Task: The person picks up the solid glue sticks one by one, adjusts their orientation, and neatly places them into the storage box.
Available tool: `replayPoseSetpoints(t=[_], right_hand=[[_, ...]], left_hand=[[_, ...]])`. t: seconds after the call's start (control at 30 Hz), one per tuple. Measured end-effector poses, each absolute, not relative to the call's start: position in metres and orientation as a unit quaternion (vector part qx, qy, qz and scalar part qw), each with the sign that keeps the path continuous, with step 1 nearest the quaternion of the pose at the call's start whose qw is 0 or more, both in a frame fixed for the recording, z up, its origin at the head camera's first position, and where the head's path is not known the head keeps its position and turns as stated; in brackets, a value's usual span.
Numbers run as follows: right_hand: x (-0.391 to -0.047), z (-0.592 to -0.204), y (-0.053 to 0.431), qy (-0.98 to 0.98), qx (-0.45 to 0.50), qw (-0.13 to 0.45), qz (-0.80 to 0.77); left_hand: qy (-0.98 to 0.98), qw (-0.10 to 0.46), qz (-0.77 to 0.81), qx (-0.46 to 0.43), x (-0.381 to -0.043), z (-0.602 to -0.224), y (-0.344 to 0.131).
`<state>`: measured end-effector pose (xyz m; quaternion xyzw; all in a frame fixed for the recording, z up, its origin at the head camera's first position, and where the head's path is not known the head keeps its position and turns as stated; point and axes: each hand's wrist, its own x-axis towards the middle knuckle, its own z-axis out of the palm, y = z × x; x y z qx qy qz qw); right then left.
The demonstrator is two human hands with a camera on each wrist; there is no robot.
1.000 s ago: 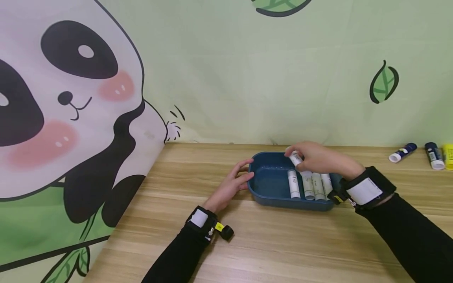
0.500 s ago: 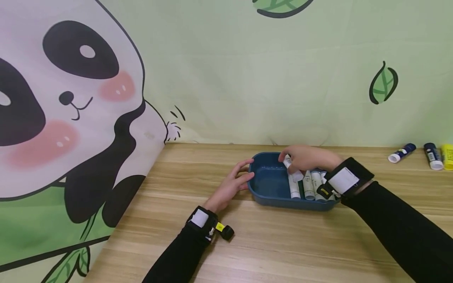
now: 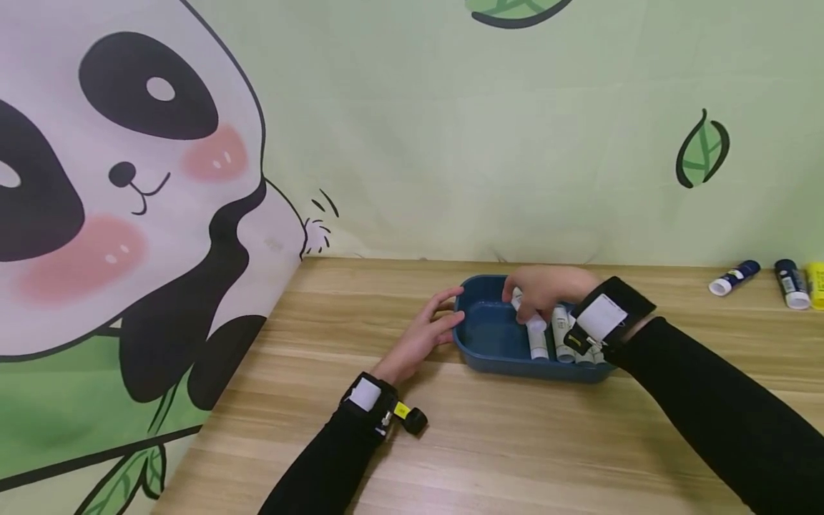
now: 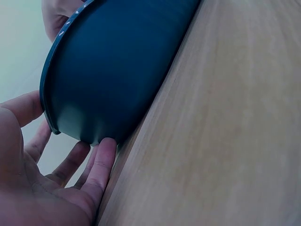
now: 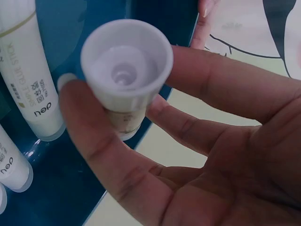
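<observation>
Above the right half of a blue plastic box (image 3: 489,366), my right hand (image 3: 550,290) pinches a white glue stick (image 5: 127,70) between thumb and fingers. In the right wrist view its round hollow end faces the camera. Below it in the box lies another white glue stick (image 3: 537,342). Further right, several more white glue sticks (image 3: 563,336) lie side by side, partly hidden by my wrist. My left hand (image 3: 421,336) touches the left end of the box, with fingertips on the outer wall (image 4: 113,84) and a digit at the rim.
The box stands on a wooden table (image 3: 450,443) near the back wall. At the far right lie a dark blue glue stick (image 3: 734,277), a second dark blue glue stick (image 3: 791,285) and a yellow item (image 3: 817,285) cut off by the frame. A panda print (image 3: 161,214) covers the wall at left.
My right hand has moved left and slightly down over the box with the glue stick in it. The left hand stays at the box's left end.
</observation>
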<state>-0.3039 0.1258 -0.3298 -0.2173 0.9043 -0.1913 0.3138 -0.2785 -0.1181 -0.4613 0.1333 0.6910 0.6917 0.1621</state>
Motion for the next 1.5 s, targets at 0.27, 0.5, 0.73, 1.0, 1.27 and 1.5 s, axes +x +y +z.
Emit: replayPoseSetpoints(t=[0.27, 0.5, 0.73, 1.0, 1.27, 1.5], right_hand=[[-0.303, -0.335, 0.116, 0.9, -0.204, 0.341, -0.179], [-0.302, -0.35, 0.11, 0.916, -0.184, 0.328, -0.142], [-0.301, -0.354, 0.11, 0.929, -0.191, 0.298, -0.112], [-0.301, -0.355, 0.114, 0.933, -0.202, 0.286, -0.087], [-0.3, -0.354, 0.114, 0.932, -0.203, 0.289, -0.077], [-0.299, -0.353, 0.113, 0.927, -0.212, 0.299, -0.077]], left_hand=[[0.692, 0.161, 0.691, 0.133, -0.277, -0.459, -0.118], [0.692, 0.16, 0.691, 0.133, -0.278, -0.459, -0.118], [0.693, 0.157, 0.691, 0.134, -0.279, -0.459, -0.119], [0.692, 0.159, 0.692, 0.131, -0.277, -0.459, -0.117], [0.693, 0.16, 0.69, 0.134, -0.277, -0.457, -0.117], [0.696, 0.159, 0.687, 0.135, -0.278, -0.459, -0.118]])
